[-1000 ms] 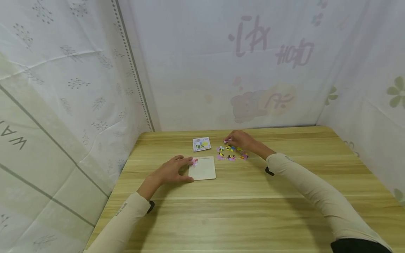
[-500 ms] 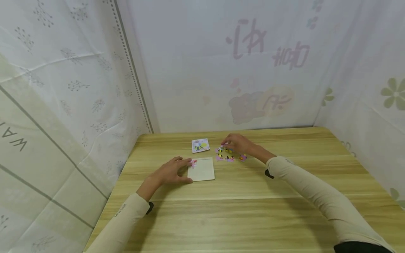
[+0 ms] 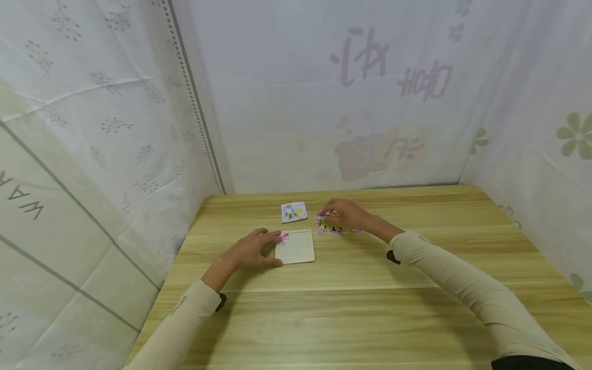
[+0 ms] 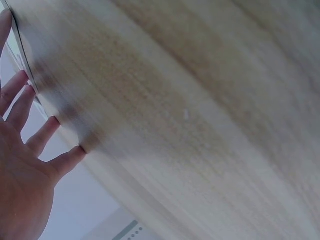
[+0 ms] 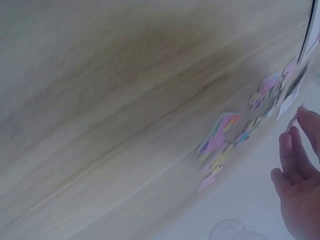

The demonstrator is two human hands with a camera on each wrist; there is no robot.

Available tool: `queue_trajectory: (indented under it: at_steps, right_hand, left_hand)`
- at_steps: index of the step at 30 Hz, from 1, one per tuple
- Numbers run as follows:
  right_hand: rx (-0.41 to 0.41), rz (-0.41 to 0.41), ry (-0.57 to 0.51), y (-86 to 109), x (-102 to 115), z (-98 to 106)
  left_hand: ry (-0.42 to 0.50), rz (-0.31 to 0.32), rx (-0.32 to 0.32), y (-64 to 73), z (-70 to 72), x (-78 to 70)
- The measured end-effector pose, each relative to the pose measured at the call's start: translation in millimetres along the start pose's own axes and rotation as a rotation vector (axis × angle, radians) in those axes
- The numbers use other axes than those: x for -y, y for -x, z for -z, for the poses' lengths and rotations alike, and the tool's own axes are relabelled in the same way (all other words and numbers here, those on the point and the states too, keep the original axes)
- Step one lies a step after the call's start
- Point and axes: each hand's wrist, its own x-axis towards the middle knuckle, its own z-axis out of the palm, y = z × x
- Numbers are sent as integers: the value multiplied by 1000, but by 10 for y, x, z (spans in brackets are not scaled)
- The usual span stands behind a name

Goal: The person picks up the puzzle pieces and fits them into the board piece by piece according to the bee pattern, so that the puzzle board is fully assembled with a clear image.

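My left hand [image 3: 250, 252] rests at the left side of a square, cream-coloured puzzle board [image 3: 298, 249], fingers spread along its edge and thumb at the near corner. In the board's far left corner lies a pink puzzle piece [image 3: 285, 238], partly covered by my fingertips. To the right, my right hand [image 3: 348, 215] hovers over loose puzzle pieces [image 3: 322, 230] in pink, yellow and black, hiding some of them. Seen from the right wrist, its thumb and finger pinch a small thin puzzle piece [image 5: 293, 121], whose picture cannot be made out.
Behind the board lies a square picture card [image 3: 294, 211] with a striped bee-like figure. The wooden table [image 3: 296, 318] ends at a patterned white curtain [image 3: 287, 103] at the back; more curtain hangs on both sides.
My right hand has moved a little left and nearer with the pinched puzzle piece, from behind the loose pieces to above them. My left hand has stayed on the board.
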Motion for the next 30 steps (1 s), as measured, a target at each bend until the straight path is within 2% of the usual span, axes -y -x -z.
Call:
queue_trajectory:
  at_steps: [6, 14, 20, 23, 30]
  right_hand:
    - [7, 50, -20, -37, 48, -103]
    - [70, 41, 6, -105, 147, -210]
    - [65, 127, 41, -172, 206, -296]
    - [57, 158, 25, -194, 232, -331]
    - [87, 146, 34, -273, 272, -407]
  left_hand:
    - [8, 13, 3, -11, 3, 4]
    - [3, 22, 5, -19, -4, 20]
    - [7, 32, 9, -15, 9, -2]
    - [3, 36, 9, -14, 14, -11]
    - [-8, 37, 15, -7, 19, -9]
